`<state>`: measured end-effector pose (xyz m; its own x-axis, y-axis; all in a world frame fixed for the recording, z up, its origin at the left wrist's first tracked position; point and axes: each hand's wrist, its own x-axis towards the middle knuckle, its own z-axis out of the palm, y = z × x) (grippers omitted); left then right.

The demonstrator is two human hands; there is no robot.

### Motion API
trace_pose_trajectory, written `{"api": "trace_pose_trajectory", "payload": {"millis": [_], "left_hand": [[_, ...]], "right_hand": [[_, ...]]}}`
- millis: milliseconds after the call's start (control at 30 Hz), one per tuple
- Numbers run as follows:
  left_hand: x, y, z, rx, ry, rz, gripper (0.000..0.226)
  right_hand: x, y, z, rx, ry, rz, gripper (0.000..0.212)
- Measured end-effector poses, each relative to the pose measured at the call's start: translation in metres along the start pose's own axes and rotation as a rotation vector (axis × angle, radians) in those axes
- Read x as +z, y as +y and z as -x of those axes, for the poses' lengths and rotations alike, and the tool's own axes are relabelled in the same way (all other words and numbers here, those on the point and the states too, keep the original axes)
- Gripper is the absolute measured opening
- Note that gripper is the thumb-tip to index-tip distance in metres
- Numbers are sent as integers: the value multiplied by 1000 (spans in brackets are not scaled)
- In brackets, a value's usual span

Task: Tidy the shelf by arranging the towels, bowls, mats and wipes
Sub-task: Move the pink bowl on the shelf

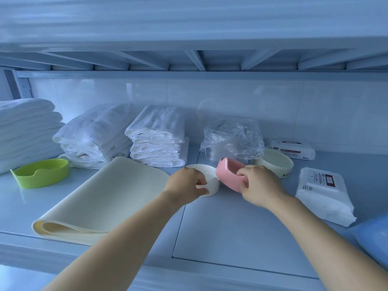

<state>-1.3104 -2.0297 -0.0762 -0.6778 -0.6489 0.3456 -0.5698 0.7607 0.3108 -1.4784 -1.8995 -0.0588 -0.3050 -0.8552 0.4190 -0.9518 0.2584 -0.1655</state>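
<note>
Three stacks of folded white towels stand rear left, a folded cream mat lies before them, a green bowl, white bowl, tilted pink bowl and cream bowl span the middle, and two white wipe packs lie right.

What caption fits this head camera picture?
Left hand grips a round white bowl; right hand holds a tilted pink bowl.

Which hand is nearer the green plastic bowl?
Left. The left hand, gripping a small white bowl, is right of the green plastic bowl; the right hand, holding a pink bowl, is farther right.
</note>
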Motion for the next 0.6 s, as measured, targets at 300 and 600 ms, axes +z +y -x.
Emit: {"api": "trace_pose_trajectory", "payload": {"millis": [300, 600], "left_hand": [[-7, -3, 5, -10, -38, -9, 25], [-5, -1, 4, 12, -51, -48, 22]], "right_hand": [[8, -5, -8, 31, 21, -92, 12], [1, 2, -4, 22, 38, -72, 14]]}}
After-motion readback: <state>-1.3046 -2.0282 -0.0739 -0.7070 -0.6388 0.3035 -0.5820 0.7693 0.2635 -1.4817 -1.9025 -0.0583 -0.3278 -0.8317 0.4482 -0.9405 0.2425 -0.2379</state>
